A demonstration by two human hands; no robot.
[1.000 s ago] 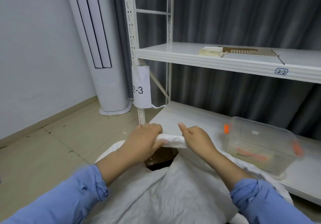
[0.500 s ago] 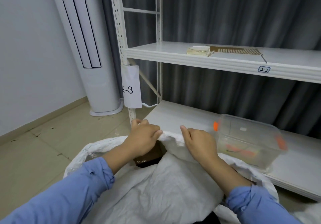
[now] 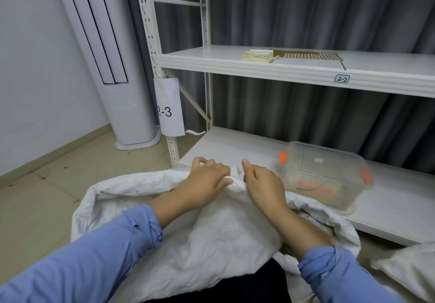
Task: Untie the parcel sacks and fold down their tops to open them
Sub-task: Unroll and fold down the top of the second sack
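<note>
A white woven sack point(image 3: 211, 244) fills the lower centre of the frame, standing on the tiled floor point(image 3: 35, 208) just in front of a white metal rack. Its top is open, and at the left the rim is rolled outward into a thick band. Both hands meet at the far edge of the sack's mouth, close together but not touching. The left hand point(image 3: 207, 178) has its fingers curled over the rim and its thumb pressed on the cloth, gripping the fold. The right hand point(image 3: 263, 185) also grips the rim, its fingers wrapped into the fabric and its thumb sticking up. Blue sleeves point(image 3: 106, 255) cover both forearms.

To the right, on the rack's lower shelf point(image 3: 235, 147), sits a clear plastic box point(image 3: 324, 175) with orange clips, just beside the sack. A paper sign point(image 3: 170, 107) reading "2-3" hangs on the rack's post. The upper shelf point(image 3: 211, 60) carries a small pad of paper point(image 3: 256, 56). A tall white air conditioner point(image 3: 127, 91) stands at upper left, with a grey curtain point(image 3: 306, 8) behind the rack. Part of a second sack point(image 3: 407, 272) shows at lower right.
</note>
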